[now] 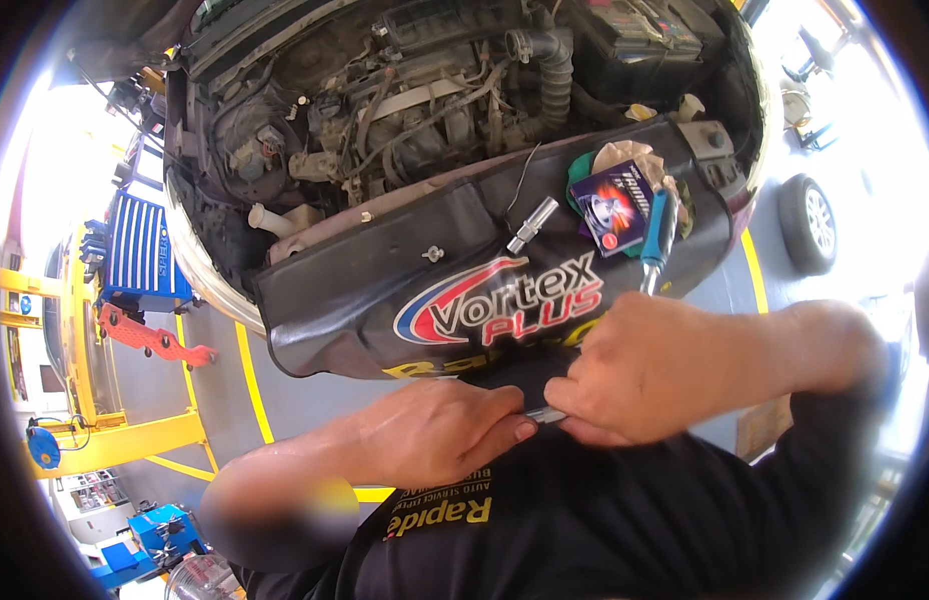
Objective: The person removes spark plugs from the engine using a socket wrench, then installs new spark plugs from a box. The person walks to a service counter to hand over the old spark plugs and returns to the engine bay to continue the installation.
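My left hand (pixel 449 425) and my right hand (pixel 629 375) meet in front of my black shirt, both closed. Between their fingertips shows a slim silver metal piece (pixel 546 414); its ends are hidden in my fingers. Just beyond my right fist, a ratchet with a teal handle (pixel 660 230) points away from me. Its metal neck disappears behind that fist, and I cannot tell whether I grip it. A silver socket (pixel 532 224) lies on the black fender cover (pixel 374 250), with a small metal fitting (pixel 432 254) to its left. Rags (pixel 629 155) lie under a small dark printed box (pixel 612 205).
Beyond the cover is the open engine bay (pixel 414 110), with a ribbed intake hose (pixel 554 85) and a battery (pixel 639 35). A blue tool cabinet (pixel 139 245), a red creeper-like board (pixel 149 335) and yellow lift parts (pixel 134 445) stand left. A wheel (pixel 809 225) rests right.
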The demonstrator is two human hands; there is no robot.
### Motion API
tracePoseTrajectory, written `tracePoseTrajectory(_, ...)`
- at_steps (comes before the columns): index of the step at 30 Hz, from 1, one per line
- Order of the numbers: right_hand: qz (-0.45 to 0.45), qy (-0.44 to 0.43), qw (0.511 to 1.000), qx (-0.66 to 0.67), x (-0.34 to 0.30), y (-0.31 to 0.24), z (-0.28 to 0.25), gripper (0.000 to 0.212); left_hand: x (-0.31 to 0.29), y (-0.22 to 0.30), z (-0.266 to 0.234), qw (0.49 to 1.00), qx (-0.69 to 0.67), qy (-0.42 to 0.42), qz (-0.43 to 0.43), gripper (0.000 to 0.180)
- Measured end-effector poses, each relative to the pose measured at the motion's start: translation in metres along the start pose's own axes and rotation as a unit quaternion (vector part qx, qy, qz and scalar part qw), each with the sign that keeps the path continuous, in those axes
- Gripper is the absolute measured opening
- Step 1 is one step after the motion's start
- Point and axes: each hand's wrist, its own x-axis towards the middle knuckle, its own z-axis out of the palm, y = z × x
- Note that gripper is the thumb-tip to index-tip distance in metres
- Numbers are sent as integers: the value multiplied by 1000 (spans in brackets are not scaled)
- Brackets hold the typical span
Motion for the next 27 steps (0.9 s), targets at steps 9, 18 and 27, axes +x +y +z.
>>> tracePoseTrajectory(9, 161, -53, 984, -54, -12, 39, -11, 29, -53, -73, 1, 964, -127, 170, -163, 23)
tracePoseTrajectory(18, 272, -158, 949, 5, 97, 127, 27, 42, 78, -120, -28, 913, 140, 379, 53, 11)
tracePoseTrajectory(27, 309, 54, 944, 100, 40, 108, -42, 40, 72, -122, -45, 961, -130, 244, -34, 34)
